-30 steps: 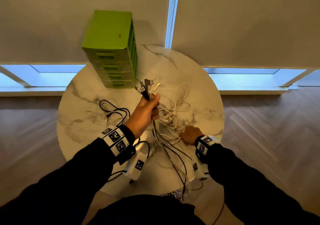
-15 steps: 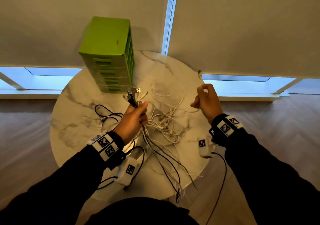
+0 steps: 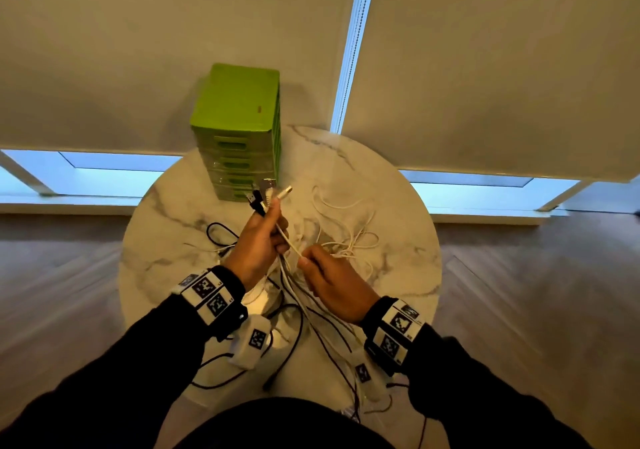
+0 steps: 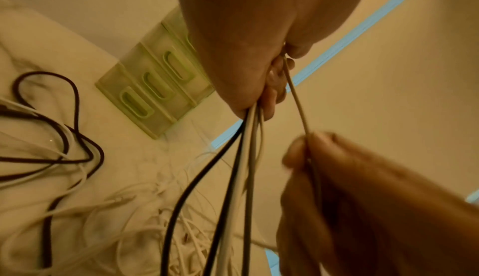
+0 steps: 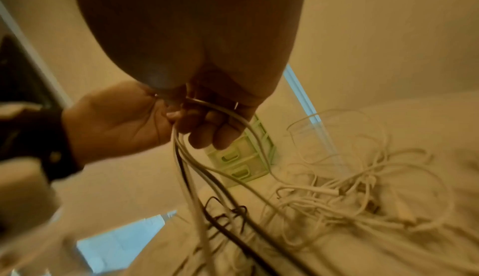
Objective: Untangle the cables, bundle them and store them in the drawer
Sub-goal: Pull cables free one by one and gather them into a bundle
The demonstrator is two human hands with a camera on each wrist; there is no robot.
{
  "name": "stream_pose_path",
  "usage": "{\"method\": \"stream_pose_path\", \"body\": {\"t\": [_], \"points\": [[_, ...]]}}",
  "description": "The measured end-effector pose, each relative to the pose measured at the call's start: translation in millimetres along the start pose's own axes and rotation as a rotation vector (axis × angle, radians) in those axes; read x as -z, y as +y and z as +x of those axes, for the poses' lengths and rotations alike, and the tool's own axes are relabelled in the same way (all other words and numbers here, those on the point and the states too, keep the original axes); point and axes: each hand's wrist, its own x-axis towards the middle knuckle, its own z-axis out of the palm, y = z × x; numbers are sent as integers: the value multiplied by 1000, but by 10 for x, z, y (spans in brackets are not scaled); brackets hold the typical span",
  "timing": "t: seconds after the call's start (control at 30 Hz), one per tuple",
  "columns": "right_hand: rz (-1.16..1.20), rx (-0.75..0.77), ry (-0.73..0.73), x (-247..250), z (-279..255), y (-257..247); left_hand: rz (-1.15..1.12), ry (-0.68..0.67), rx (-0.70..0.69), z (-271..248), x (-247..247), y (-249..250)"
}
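**Snag risk while you draw the white cable free**

Pull hard and the white cable could cinch the heap of cables at 3 o'clock on the worktop, or drag it over the edge. Your left hand clamps the plug ends; your right hand, at its 4 o'clock, pinches that cable. Drawer unit sits at 12, drawers closed

black and white cables tangled, green drawer unit upright, closed
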Motion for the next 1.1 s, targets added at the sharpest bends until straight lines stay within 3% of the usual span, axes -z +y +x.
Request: {"method": "stream_pose_path", "body": {"t": [0.07, 0.27, 0.4, 0.53, 0.63, 0.83, 0.93, 1.0, 1.1], "points": [[-89, 32, -18, -54, -54, -22, 10, -2, -7, -7, 79, 57], [-13, 43, 222, -136, -9, -165, -113, -85, -23, -76, 144, 76], [-57, 48, 181, -176, 50, -221, -31, -97, -23, -137, 90, 20], [-155, 122, 167, -267, 75, -193, 89, 0, -5, -111, 126, -78], [-211, 189, 162, -323, 83, -134, 63, -40, -27, -94, 173, -107], [-335, 110, 65, -377, 82, 146, -116, -28, -121, -70, 250, 55], [-262, 89, -2, -376, 69, 339, -243, 10, -135, -51, 337, 304], [-232, 11, -79, -359, -15, 535, -257, 43, -185, -5, 436, 559], [-394, -207, -277, -306, -189, 889, -249, 120, -273, 66, 645, 933]]}}
